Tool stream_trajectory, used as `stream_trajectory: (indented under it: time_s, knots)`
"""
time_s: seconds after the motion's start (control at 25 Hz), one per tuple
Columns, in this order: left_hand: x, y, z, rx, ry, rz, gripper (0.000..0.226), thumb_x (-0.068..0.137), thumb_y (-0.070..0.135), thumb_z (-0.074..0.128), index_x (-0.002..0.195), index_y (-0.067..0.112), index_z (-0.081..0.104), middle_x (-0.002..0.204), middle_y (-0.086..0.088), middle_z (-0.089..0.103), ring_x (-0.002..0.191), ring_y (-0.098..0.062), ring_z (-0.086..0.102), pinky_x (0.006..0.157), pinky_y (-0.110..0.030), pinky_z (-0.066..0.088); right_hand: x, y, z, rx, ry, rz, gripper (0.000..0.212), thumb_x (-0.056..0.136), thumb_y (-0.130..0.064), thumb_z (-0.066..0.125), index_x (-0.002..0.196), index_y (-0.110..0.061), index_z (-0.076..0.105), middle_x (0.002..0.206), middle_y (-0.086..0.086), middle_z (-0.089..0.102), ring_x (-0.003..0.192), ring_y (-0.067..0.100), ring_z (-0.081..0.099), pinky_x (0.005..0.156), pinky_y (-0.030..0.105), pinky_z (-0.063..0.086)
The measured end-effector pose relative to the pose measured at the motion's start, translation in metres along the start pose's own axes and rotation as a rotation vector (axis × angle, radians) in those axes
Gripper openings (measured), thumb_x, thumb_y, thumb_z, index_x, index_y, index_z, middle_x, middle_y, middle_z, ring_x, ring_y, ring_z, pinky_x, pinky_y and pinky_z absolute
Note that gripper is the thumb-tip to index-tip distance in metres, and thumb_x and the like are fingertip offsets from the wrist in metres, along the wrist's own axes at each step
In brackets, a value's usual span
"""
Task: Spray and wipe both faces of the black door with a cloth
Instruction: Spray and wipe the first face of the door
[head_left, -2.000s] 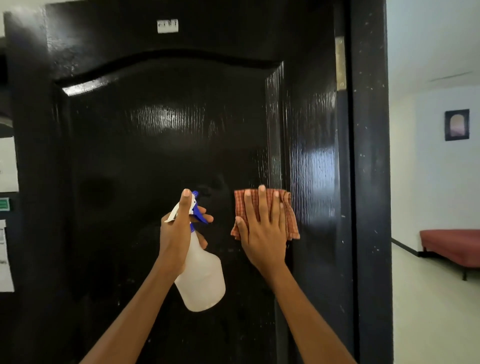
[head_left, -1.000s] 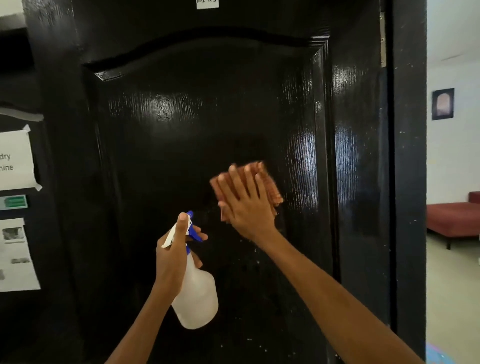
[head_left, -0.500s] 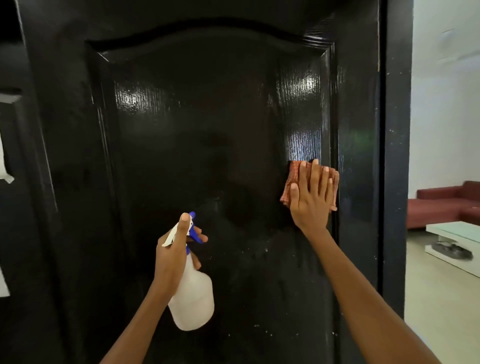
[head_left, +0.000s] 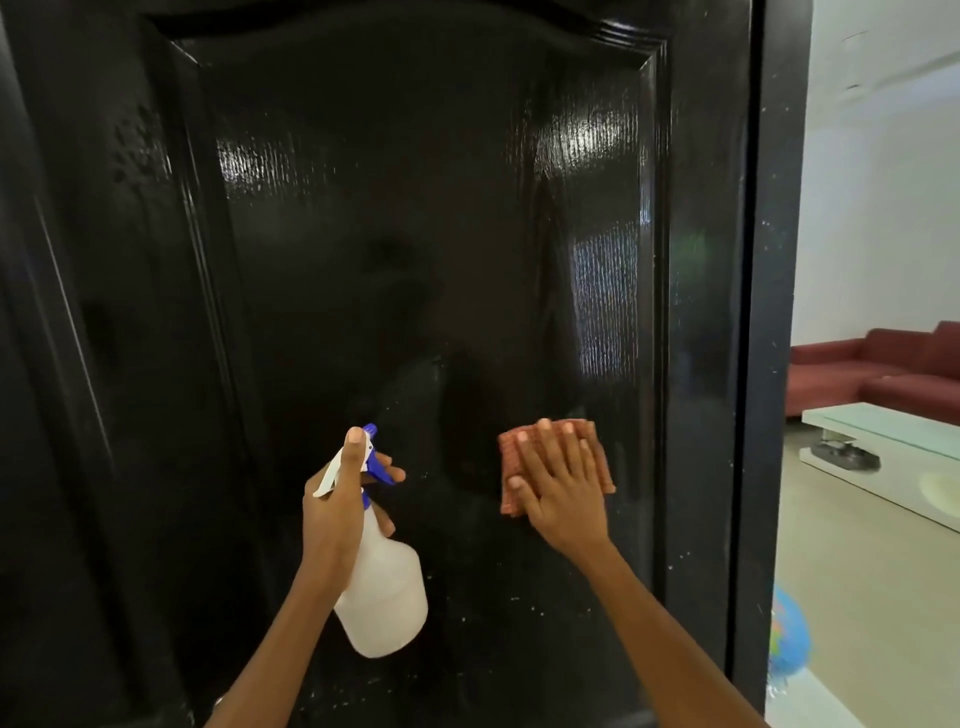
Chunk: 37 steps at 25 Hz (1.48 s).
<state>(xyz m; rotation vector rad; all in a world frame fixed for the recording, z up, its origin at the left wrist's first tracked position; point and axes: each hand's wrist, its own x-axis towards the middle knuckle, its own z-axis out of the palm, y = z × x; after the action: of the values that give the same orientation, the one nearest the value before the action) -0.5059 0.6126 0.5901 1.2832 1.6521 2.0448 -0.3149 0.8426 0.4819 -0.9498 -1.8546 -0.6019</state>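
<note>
Door (head_left: 415, 234): fills the view, one face shown, its raised panel glossy with white specks toward 6 o'clock. Cloth (head_left: 597, 470): at 5 o'clock on the panel, pressed flat under the right hand (head_left: 563, 499), fingers spread. Bottle (head_left: 382, 597): gripped by the left hand (head_left: 337, 514), thumb on top, fingers at the trigger. Step: wiping this face. Next move likely calls for strokes toward the specked lower panel.
</note>
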Motion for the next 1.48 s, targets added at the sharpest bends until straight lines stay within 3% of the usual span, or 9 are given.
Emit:
stream_trajectory:
  time_s: [0.2, 0.32, 0.44, 0.6, 0.68, 0.76, 1.0, 1.28, 1.48]
  knots:
    - [-0.005, -0.005, -0.010, 0.009, -0.020, -0.026, 0.061, 0.097, 0.060, 0.039, 0.092, 0.008, 0.069, 0.087, -0.006, 0.076, 0.047, -0.029, 0.058, 0.049, -0.033, 0.053, 0.014, 0.032, -0.008, 0.252, 0.106, 0.863, 0.069, 0.106, -0.058, 0.012, 0.163, -0.020, 0.002, 0.170, 0.014, 0.010, 0.156, 0.038, 0.009, 0.127, 0.052, 0.003]
    - [-0.010, -0.008, -0.026, 0.024, -0.011, -0.033, 0.063, 0.096, 0.062, 0.038, 0.095, 0.007, 0.069, 0.088, -0.007, 0.076, 0.047, -0.028, 0.058, 0.049, -0.032, 0.052, 0.042, -0.020, -0.014, 0.365, 0.162, 1.049, 0.068, 0.104, -0.060, 0.003, 0.161, -0.024, -0.007, 0.171, 0.014, 0.003, 0.156, 0.040, 0.004, 0.124, 0.059, 0.008]
    - [-0.011, -0.008, -0.041, 0.028, 0.000, -0.031, 0.064, 0.095, 0.062, 0.038, 0.095, 0.006, 0.068, 0.088, -0.008, 0.075, 0.047, -0.029, 0.057, 0.049, -0.032, 0.052, 0.070, -0.081, -0.022, 0.334, 0.163, 0.792, 0.066, 0.108, -0.052, 0.016, 0.164, -0.018, 0.008, 0.170, 0.016, 0.003, 0.156, 0.042, 0.001, 0.124, 0.060, 0.005]
    - [-0.011, -0.012, -0.043, 0.047, -0.003, -0.022, 0.064, 0.095, 0.063, 0.038, 0.093, 0.006, 0.068, 0.087, -0.008, 0.075, 0.049, -0.030, 0.058, 0.048, -0.033, 0.051, 0.066, -0.129, -0.021, 0.167, -0.007, -0.172, 0.064, 0.109, -0.050, 0.030, 0.164, -0.027, 0.008, 0.171, 0.008, 0.003, 0.157, 0.036, -0.002, 0.126, 0.055, 0.007]
    - [-0.014, -0.014, -0.039, 0.044, -0.016, -0.035, 0.064, 0.095, 0.064, 0.039, 0.093, 0.007, 0.069, 0.087, -0.008, 0.075, 0.050, -0.029, 0.058, 0.049, -0.034, 0.052, 0.047, -0.107, -0.014, 0.055, -0.074, -0.431, 0.064, 0.108, -0.052, 0.034, 0.163, -0.031, 0.009, 0.172, 0.002, 0.002, 0.158, 0.030, -0.003, 0.127, 0.052, 0.008]
    - [-0.016, -0.018, -0.036, 0.039, -0.035, -0.056, 0.064, 0.095, 0.063, 0.039, 0.092, 0.007, 0.069, 0.087, -0.008, 0.075, 0.048, -0.028, 0.058, 0.050, -0.035, 0.052, 0.029, -0.069, -0.008, 0.017, -0.083, -0.363, 0.065, 0.105, -0.055, 0.036, 0.163, -0.034, 0.013, 0.172, -0.001, 0.002, 0.158, 0.028, -0.001, 0.126, 0.051, 0.013]
    - [-0.011, -0.007, -0.023, 0.015, -0.029, -0.068, 0.059, 0.094, 0.061, 0.043, 0.091, 0.009, 0.070, 0.080, -0.009, 0.074, 0.050, -0.028, 0.060, 0.048, -0.032, 0.051, 0.032, -0.026, -0.010, 0.244, 0.110, 0.688, 0.070, 0.107, -0.052, 0.019, 0.161, -0.023, -0.015, 0.170, 0.018, -0.003, 0.156, 0.041, -0.003, 0.122, 0.065, 0.010]
    - [0.016, 0.025, -0.033, 0.005, -0.031, 0.011, 0.063, 0.096, 0.061, 0.040, 0.085, 0.005, 0.067, 0.075, -0.008, 0.072, 0.050, -0.028, 0.060, 0.046, -0.030, 0.051, -0.006, -0.118, 0.005, 0.218, -0.021, 0.308, 0.067, 0.108, -0.048, 0.019, 0.163, -0.014, 0.001, 0.169, 0.020, -0.002, 0.155, 0.046, -0.001, 0.121, 0.068, 0.008]
    - [0.005, 0.019, -0.064, 0.016, -0.021, 0.019, 0.059, 0.095, 0.061, 0.040, 0.091, 0.011, 0.071, 0.071, -0.011, 0.072, 0.049, -0.023, 0.060, 0.049, -0.030, 0.050, 0.036, -0.187, -0.005, 0.111, -0.100, -0.396, 0.077, 0.103, -0.043, 0.050, 0.164, -0.026, 0.005, 0.172, 0.006, -0.003, 0.158, 0.031, -0.003, 0.126, 0.056, 0.008]
